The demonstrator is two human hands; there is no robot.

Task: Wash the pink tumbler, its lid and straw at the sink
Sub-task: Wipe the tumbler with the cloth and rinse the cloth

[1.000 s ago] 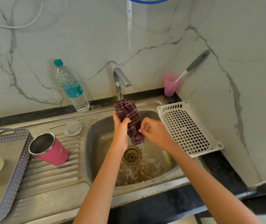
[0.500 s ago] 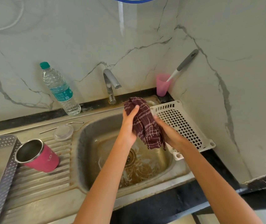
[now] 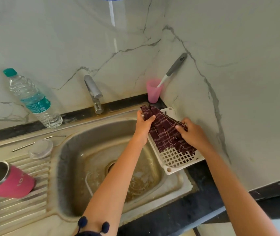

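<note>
Spread cloth (image 3: 164,132) flat over white tray (image 3: 178,160) at 3 o'clock of sink (image 3: 78,167), with left grip (image 3: 144,124) clamped on its 11 o'clock end and right grip (image 3: 192,133) pinching its 3 o'clock edge; pull ends apart to remove folds and keep hem off the basin. Find task items on ribbed surface (image 3: 16,210) at 9 o'clock: pink tumbler (image 3: 10,183) lying on its side, lid (image 3: 41,148) and straw (image 3: 56,136) just beyond at 10 o'clock.

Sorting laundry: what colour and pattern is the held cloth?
Cloth: maroon with pale check lines, head view.
</note>
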